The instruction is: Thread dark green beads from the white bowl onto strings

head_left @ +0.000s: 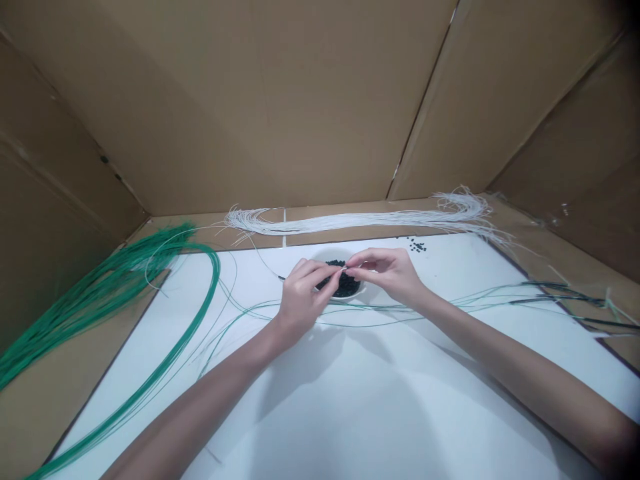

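Over a white bowl (353, 295) of small black beads (346, 285), both hands meet fingertip to fingertip. My left hand (306, 293) pinches a thin white strand (344, 268) between thumb and fingers. The thumb and index finger of my right hand (387, 272) close on the same spot from the right; whether a bead is between them is too small to tell. A thin strand with a dark tip (281, 277) shows just left of my left hand.
Behind the bowl lies a long bundle of white strands (350, 221). Green strands (100, 293) spread at the left, some looping over the white board (350, 400). Loose black beads (417, 245) sit behind my right hand. Dark-tipped green strands (555, 290) lie right. Cardboard walls (250, 100) surround the board.
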A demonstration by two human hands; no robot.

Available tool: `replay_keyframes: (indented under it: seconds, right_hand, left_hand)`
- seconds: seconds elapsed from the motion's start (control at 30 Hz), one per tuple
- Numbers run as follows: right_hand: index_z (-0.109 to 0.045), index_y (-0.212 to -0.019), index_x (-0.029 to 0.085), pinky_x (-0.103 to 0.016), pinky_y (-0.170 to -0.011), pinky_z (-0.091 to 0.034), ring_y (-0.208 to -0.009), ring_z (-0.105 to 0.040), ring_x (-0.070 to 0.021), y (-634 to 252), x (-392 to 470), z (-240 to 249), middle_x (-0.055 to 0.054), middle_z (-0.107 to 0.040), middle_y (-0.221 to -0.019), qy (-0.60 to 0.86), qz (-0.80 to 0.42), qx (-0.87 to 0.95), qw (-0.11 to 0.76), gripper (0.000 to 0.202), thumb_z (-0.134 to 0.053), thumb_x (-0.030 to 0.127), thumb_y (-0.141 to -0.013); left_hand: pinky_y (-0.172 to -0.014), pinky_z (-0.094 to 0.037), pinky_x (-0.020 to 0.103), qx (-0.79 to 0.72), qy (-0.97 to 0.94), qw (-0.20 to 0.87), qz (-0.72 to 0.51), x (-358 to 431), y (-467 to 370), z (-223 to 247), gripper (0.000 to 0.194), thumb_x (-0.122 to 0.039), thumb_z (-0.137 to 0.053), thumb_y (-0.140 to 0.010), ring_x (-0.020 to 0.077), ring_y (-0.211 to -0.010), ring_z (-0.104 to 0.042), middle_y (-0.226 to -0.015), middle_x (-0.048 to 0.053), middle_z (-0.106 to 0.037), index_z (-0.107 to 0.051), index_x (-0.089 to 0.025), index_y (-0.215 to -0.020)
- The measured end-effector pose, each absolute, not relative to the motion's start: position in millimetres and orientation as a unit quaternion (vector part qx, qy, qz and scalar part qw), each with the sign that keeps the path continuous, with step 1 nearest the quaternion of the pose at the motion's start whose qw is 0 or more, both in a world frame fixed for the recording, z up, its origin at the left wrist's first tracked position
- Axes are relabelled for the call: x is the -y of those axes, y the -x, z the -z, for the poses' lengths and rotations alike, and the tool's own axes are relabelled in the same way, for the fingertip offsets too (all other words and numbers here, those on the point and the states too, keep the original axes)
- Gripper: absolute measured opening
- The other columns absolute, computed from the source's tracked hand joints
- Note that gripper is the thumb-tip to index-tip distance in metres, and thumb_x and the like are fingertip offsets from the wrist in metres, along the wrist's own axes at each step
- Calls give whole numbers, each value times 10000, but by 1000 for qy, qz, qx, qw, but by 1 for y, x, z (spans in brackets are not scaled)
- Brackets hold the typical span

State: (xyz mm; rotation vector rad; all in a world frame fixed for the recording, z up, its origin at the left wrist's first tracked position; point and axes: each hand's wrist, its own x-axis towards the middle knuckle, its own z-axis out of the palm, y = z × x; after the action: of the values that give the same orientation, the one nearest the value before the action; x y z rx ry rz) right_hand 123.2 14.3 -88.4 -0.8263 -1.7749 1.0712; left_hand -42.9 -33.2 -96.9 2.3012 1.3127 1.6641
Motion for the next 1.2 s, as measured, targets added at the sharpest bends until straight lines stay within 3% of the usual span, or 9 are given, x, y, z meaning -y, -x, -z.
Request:
replay_keyframes:
  seconds: [0.3,0.87,1.2]
  right_hand:
    - [-667,-693,150,-258,-554,-536,-620,-599,-138,-121,-13,84,-38,-651,-700,338,-480,683,435,183,-704,293,-586]
    - [-649,-728,163,-251,-573,-474,-625,-560,-122,-125,-14,80,-43,-639,-712,289,-306,820,389,131,-564,262,-744]
    - [-635,-733,144,-259,-585,-487,-652,-571,-133,-125,-13,82,-46,-643,-741,319,-388,768,399,167,-644,298,-670]
  left_hand:
    - [-623,-449,243,-416,-738,-2,-532,32,43,97,108,-167,-547,-767,117,-648,-525,-698,35,-643,-654,-166,-781]
    - [-594,-428,226,-377,-764,-83,-517,30,45,101,71,-157,-552,-764,98,-607,-486,-673,25,-626,-622,-152,-753]
    - [-609,-434,232,-368,-767,-70,-521,31,47,100,73,-133,-559,-761,102,-640,-503,-709,30,-631,-621,-148,-797]
